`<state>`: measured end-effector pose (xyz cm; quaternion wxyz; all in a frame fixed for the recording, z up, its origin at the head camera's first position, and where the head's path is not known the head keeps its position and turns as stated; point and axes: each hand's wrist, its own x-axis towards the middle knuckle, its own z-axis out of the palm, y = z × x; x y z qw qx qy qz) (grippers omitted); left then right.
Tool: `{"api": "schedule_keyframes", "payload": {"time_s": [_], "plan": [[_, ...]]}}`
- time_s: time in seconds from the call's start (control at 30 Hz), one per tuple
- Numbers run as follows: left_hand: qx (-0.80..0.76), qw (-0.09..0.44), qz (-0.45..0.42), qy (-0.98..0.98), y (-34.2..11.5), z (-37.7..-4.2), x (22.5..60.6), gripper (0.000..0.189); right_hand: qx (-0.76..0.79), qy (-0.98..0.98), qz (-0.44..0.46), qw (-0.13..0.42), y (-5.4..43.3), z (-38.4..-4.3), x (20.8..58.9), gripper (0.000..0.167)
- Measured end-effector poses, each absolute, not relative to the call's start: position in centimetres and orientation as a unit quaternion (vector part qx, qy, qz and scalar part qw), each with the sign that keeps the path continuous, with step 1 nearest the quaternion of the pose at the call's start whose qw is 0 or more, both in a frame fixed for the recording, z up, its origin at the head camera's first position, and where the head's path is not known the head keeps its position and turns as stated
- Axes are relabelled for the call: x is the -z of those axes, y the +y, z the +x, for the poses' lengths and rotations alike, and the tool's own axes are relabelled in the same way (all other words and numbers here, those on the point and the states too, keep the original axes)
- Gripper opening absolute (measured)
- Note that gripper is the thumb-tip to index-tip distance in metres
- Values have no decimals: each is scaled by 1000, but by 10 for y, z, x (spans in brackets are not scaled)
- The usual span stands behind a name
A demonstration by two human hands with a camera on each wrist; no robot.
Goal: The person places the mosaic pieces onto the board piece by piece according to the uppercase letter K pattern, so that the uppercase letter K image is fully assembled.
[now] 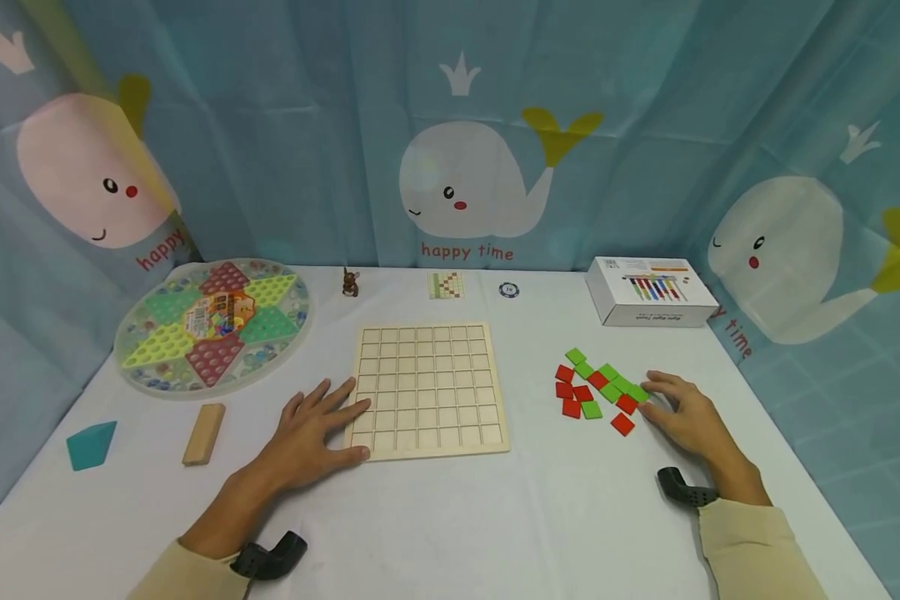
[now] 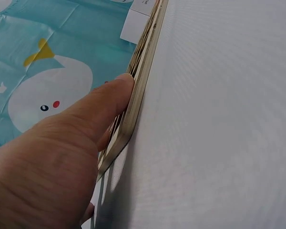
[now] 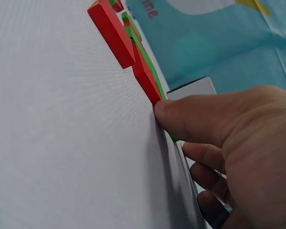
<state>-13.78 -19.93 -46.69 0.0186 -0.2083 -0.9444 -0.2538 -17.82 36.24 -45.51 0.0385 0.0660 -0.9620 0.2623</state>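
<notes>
While left grip (image 1: 309, 435) rests splayed on board (image 1: 429, 390), right grip (image 1: 684, 417) parted at crowded tiles (image 1: 611, 392), hold unclear, box (image 1: 651, 293) beyond.

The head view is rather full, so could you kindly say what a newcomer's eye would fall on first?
Probably the bright red and green tiles, scattered on the white table to the right of the pale wooden grid board. The colourful star-patterned board at the table's back left likely comes next, then the large white whale in the middle of the blue curtain behind.
</notes>
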Motion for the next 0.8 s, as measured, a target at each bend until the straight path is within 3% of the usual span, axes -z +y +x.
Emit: {"api": "schedule_keyframes", "payload": {"time_s": [0.3,0.5,0.8], "plan": [[255,17,-210,-944,-199,-140,467,74,-271,-957,47,96,361,-176,447,32],[256,19,-210,-943,-196,-141,469,74,-295,-941,76,148,359,-177,432,30],[258,17,-209,-943,-200,-138,468,73,-322,-919,150,169,329,-173,386,33]]}}
